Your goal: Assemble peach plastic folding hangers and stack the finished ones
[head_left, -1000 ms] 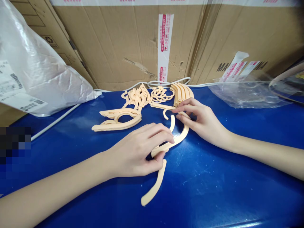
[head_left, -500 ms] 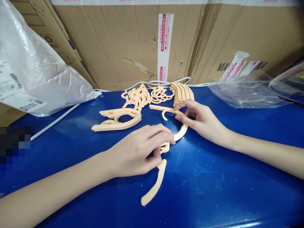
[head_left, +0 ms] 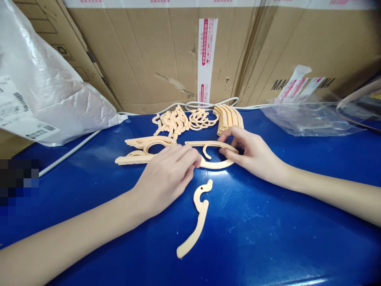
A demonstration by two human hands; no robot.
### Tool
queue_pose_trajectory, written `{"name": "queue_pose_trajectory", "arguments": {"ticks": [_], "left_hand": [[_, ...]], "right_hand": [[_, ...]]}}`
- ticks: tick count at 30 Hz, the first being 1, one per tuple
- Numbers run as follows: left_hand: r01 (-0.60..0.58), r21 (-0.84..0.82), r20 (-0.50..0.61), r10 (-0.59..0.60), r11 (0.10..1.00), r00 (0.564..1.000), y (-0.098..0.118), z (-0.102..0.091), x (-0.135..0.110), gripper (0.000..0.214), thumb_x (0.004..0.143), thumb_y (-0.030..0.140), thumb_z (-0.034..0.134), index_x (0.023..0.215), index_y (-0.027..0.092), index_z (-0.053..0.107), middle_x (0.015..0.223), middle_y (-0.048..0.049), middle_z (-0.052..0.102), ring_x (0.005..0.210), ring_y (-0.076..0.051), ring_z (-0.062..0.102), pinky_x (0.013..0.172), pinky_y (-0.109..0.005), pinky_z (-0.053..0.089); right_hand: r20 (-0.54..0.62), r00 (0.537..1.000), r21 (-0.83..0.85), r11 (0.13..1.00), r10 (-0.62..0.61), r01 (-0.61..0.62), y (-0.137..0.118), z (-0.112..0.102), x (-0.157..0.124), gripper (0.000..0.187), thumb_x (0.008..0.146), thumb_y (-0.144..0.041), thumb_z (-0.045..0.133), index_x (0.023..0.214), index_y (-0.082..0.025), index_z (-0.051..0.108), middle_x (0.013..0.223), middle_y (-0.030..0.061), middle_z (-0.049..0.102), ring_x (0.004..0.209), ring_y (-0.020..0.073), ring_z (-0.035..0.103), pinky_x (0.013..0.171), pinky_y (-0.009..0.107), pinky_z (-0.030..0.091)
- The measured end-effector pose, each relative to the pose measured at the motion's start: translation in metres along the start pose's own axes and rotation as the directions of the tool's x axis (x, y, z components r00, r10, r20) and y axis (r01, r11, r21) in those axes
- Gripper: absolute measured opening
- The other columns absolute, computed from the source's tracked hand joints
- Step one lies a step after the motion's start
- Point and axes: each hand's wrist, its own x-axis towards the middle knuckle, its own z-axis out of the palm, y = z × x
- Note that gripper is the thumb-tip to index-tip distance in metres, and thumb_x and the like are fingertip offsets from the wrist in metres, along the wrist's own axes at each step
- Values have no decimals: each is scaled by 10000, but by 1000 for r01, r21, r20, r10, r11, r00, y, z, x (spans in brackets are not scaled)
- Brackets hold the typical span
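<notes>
A beige plastic folding hanger (head_left: 218, 164) lies between my hands, with its small hook showing inside the curve. My left hand (head_left: 168, 178) pinches the near arm of this hanger at its left part; the fingertips hide that end. My right hand (head_left: 253, 153) grips the curved right end between thumb and fingers. Closer to me, a curved hanger arm (head_left: 193, 234) lies on the blue table, joined or touching a hook-shaped piece (head_left: 199, 194). Folded hangers (head_left: 151, 140) lie stacked just left, partly behind my left hand.
At the back lie a pile of beige connector pieces (head_left: 175, 121), several hooks (head_left: 200, 119) and a row of curved arms (head_left: 230, 117). Cardboard boxes (head_left: 149, 51) stand behind, with a white cable (head_left: 169, 107) along them. A silver bag (head_left: 59, 91) leans left; clear plastic (head_left: 312, 119) lies right.
My left hand has moved up and away from me, swinging the hanger's near arm leftward so it lies more level. The hook-shaped piece near me is now uncovered. My right hand stays nearly in place.
</notes>
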Motion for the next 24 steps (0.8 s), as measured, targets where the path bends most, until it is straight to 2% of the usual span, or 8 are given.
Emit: {"name": "queue_pose_trajectory", "arguments": {"ticks": [2, 4, 11, 14, 16, 19, 21, 24], "left_hand": [[57, -12, 33, -57, 998, 998, 1, 0, 1, 134, 881, 89, 481, 784, 179, 461, 685, 38, 496, 623, -121, 486, 601, -259, 367], [101, -28, 83, -98, 994, 992, 2, 0, 2, 119, 882, 141, 498, 783, 182, 447, 679, 40, 484, 608, -122, 479, 576, -254, 346], [111, -38, 145, -105, 993, 984, 2, 0, 4, 88, 927, 230, 457, 868, 171, 485, 853, -31, 568, 807, -198, 541, 717, -334, 428], [102, 30, 140, -105, 994, 985, 2, 0, 4, 138, 945, 262, 448, 962, 148, 523, 933, -58, 594, 877, -229, 556, 767, -371, 448], [79, 117, 114, -93, 990, 989, 2, 0, 3, 189, 949, 261, 446, 1044, 126, 537, 990, -82, 604, 916, -249, 562, 791, -390, 454], [-19, 212, 78, 2, 977, 997, 4, 0, 3, 233, 947, 222, 433, 1114, 113, 552, 1051, -105, 596, 937, -257, 557, 811, -400, 456], [-91, 227, 97, 71, 970, 993, 4, -1, 4, 239, 951, 214, 420, 1123, 141, 570, 1053, -94, 590, 913, -252, 549, 790, -397, 456], [-123, 206, 143, 95, 971, 985, 4, -3, 4, 233, 964, 233, 404, 1082, 184, 598, 1037, -76, 588, 879, -247, 543, 747, -391, 452]], "right_hand": [[5, 1000, -48, 999, -11, 11, -2, 0, -1, 176, 802, -178, 589, 975, -206, 577, 909, 0, 630, 629, 110, 510, 600, 267, 397], [10, 1000, -80, 997, -24, 24, -2, 0, -1, 179, 814, -203, 587, 992, -208, 568, 920, 3, 636, 630, 113, 515, 605, 269, 398], [52, 997, -98, 993, -54, 59, -3, 1, -2, 197, 888, -312, 556, 1046, -196, 551, 772, -24, 625, 562, 100, 515, 567, 254, 400], [27, 981, -216, 957, -191, 192, -8, 0, -4, 167, 914, -302, 527, 1011, -171, 568, 784, 6, 625, 667, 129, 553, 625, 269, 414], [28, 932, -337, 874, -361, 349, -14, -1, -7, 165, 925, -291, 511, 972, -159, 598, 845, 43, 637, 755, 161, 564, 673, 302, 406], [135, 778, -448, 663, -613, 600, -23, -1, -13, 207, 931, -316, 515, 980, -163, 646, 895, 61, 650, 758, 177, 534, 664, 329, 355], [207, 702, -459, 566, -681, 684, -27, -1, -16, 250, 926, -347, 529, 1031, -161, 660, 926, 65, 650, 788, 185, 518, 669, 333, 340], [286, 693, -404, 573, -662, 713, -30, -1, -19, 246, 939, -311, 507, 1040, -162, 674, 940, 64, 629, 847, 187, 502, 694, 329, 332]]}}
